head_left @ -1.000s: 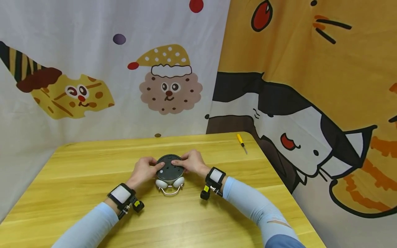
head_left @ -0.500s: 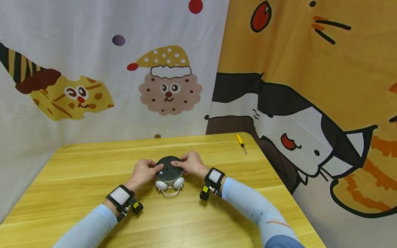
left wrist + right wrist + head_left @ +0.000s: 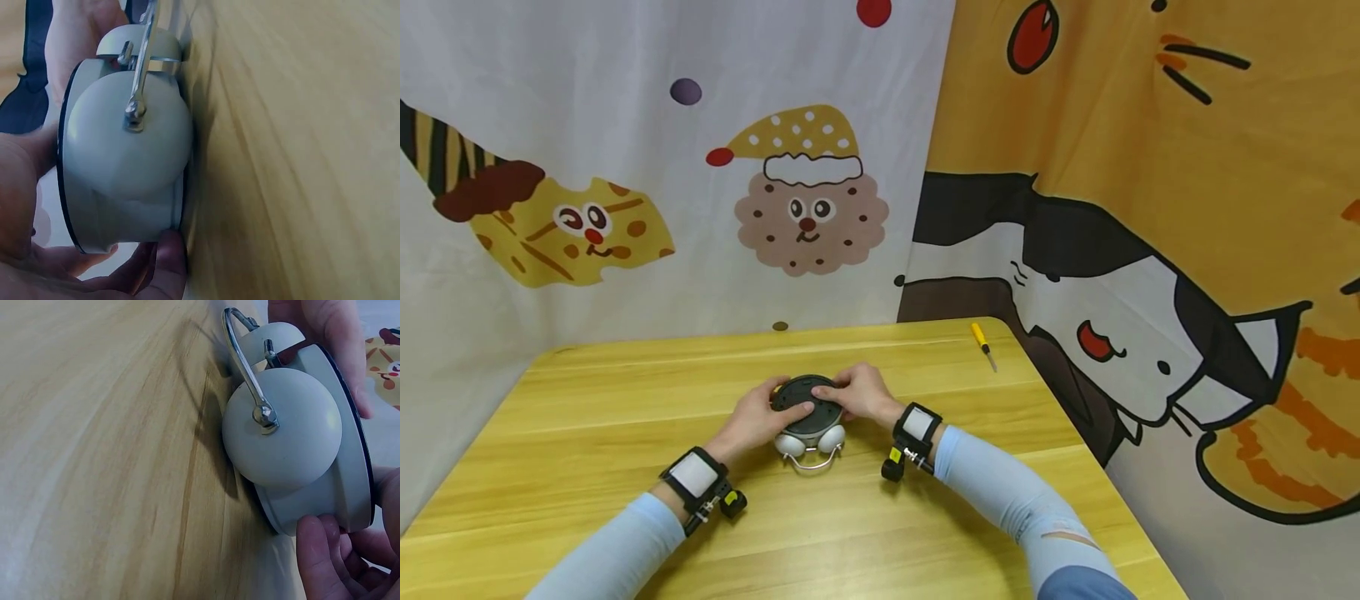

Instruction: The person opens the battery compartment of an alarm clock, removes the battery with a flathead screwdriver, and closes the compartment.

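Note:
A twin-bell alarm clock (image 3: pixel 797 391) lies face down on the table, its black back up and its bells and metal handle toward me. My left hand (image 3: pixel 758 419) holds its left side, the thumb laid across the back. On the opposite side my right hand (image 3: pixel 865 395) grips the edge, thumb on the back and fingers round the side. The left wrist view shows a pale bell (image 3: pixel 128 134) and the fingers under the clock's pale casing (image 3: pixel 94 212). In the right wrist view fingertips (image 3: pixel 312 540) press the casing below the other bell (image 3: pixel 284 428). The dial is hidden.
A screwdriver with a yellow handle (image 3: pixel 980 335) lies near the table's far right corner. The wooden table (image 3: pixel 625 400) meets a cartoon-printed curtain (image 3: pixel 647 308) at the back. Each wrist carries a strapped camera.
My left thumb has slid right, farther across the clock's back, and the left hand has shifted with it. The right hand and the clock have hardly moved.

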Motion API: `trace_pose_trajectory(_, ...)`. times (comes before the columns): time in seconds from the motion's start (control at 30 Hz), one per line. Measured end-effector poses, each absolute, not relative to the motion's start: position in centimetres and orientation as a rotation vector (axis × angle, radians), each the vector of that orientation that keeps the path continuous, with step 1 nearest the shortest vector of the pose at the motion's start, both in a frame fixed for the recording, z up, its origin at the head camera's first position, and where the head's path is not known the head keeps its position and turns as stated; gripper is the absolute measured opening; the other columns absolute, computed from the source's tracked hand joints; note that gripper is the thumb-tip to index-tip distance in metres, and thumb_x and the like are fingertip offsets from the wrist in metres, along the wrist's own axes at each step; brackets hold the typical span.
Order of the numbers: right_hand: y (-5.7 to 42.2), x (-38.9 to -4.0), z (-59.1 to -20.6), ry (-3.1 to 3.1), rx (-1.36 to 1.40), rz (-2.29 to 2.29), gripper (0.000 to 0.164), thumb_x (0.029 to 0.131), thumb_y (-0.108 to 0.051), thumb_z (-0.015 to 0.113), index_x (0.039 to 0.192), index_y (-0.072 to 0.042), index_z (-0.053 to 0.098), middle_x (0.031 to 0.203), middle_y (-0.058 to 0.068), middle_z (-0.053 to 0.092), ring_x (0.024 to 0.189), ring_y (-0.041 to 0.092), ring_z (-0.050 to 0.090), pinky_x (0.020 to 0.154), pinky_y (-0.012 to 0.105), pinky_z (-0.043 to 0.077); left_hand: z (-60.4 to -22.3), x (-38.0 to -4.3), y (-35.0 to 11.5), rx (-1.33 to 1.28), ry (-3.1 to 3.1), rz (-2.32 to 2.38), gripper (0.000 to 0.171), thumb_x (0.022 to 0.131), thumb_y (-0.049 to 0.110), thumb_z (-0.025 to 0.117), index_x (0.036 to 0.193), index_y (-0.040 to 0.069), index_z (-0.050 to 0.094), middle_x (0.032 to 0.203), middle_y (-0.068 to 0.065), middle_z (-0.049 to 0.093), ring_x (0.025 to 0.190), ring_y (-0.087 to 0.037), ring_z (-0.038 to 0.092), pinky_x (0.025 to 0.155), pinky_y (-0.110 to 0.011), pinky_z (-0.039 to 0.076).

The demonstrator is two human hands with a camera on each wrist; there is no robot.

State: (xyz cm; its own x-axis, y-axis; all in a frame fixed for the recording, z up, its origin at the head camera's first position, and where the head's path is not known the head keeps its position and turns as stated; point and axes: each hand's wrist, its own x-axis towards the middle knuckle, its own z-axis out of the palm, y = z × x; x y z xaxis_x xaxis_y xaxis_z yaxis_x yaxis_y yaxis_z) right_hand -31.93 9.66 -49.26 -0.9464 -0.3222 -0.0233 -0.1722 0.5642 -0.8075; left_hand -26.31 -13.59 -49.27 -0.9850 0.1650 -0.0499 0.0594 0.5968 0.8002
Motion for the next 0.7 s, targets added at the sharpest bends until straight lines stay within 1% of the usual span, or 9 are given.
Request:
trace_pose_trajectory(0.07, 9.6, -31.9, -49.2, 2.63, -0.429, -1.322, 0.036, 0.101, -0.046, 0.086, 0.103, -0.01, 0.089, 0.092, 0.01, 0.086, 0.056, 0.017, 0.075, 0.056, 0.033, 0.064, -49.4, -26.3, -13.5, 0.215, 2.69, 1.345, 0.096, 0.102, 0.056, 0.081, 0.169, -0.001, 0.042, 0.162, -0.034, 0.058, 0.146, -0.048, 0.064, 0.117, -0.061, 0.055)
trace_pose_trajectory(0.13, 9.6, -31.8, -49.1, 2.635, -0.44, -1.318, 0.036, 0.101, -0.046, 0.086, 0.105, -0.01, 0.089, 0.092, 0.009, 0.086, 0.057, 0.018, 0.076, 0.056, 0.034, 0.065, -49.3, -26.3, -13.5, 0.231, 2.672, 1.364, 0.101, 0.099, 0.055, 0.084, 0.169, -0.002, 0.041, 0.164, -0.034, 0.056, 0.148, -0.049, 0.061, 0.119, -0.062, 0.054)
trace_pose_trajectory(0.27, 9.6, -31.8, -49.0, 2.651, -0.46, -1.298, 0.036, 0.101, -0.044, 0.086, 0.11, -0.009, 0.089, 0.087, 0.006, 0.084, 0.058, 0.02, 0.077, 0.055, 0.034, 0.064, -49.3, -26.3, -13.5, 0.234, 2.647, 1.386, 0.1, 0.097, 0.054, 0.086, 0.168, -0.002, 0.043, 0.163, -0.033, 0.058, 0.145, -0.047, 0.064, 0.116, -0.06, 0.056)
trace_pose_trajectory(0.4, 9.5, -31.8, -48.9, 2.716, -0.503, -1.237, 0.037, 0.1, -0.044, 0.087, 0.116, -0.011, 0.088, 0.086, 0.001, 0.081, 0.061, 0.016, 0.075, 0.057, 0.03, 0.061, -49.3, -26.4, -13.5, 0.226, 2.645, 1.386, 0.098, 0.096, 0.054, 0.088, 0.165, -0.001, 0.047, 0.158, -0.031, 0.062, 0.139, -0.044, 0.067, 0.113, -0.057, 0.058)
trace_pose_trajectory(0.47, 9.5, -31.7, -48.7, 2.774, -0.536, -1.193, 0.037, 0.1, -0.045, 0.087, 0.117, -0.012, 0.088, 0.091, 0.001, 0.082, 0.071, 0.014, 0.074, 0.063, 0.027, 0.059, -49.2, -26.4, -13.5, 0.215, 2.654, 1.382, 0.096, 0.095, 0.054, 0.09, 0.164, 0.0, 0.049, 0.156, -0.029, 0.064, 0.137, -0.041, 0.069, 0.112, -0.055, 0.059)
trace_pose_trajectory(0.6, 9.3, -31.6, -48.4, 2.889, -0.587, -1.099, 0.038, 0.098, -0.044, 0.089, 0.121, -0.014, 0.086, 0.11, 0.003, 0.085, 0.093, 0.014, 0.073, 0.076, 0.026, 0.056, -49.1, -26.3, -13.3, 0.221, 2.679, 1.366, 0.093, 0.095, 0.052, 0.09, 0.161, -0.001, 0.052, 0.151, -0.029, 0.067, 0.131, -0.039, 0.071, 0.108, -0.054, 0.06)
trace_pose_trajectory(0.7, 9.1, -31.7, -48.1, 2.933, -0.642, -1.052, 0.039, 0.097, -0.04, 0.091, 0.125, -0.014, 0.085, 0.12, 0.006, 0.085, 0.097, 0.017, 0.078, 0.079, 0.027, 0.059, -48.8, -26.2, -13.3, 0.217, 2.683, 1.368, 0.091, 0.094, 0.05, 0.091, 0.158, -0.001, 0.054, 0.149, -0.029, 0.069, 0.13, -0.039, 0.071, 0.106, -0.054, 0.061)
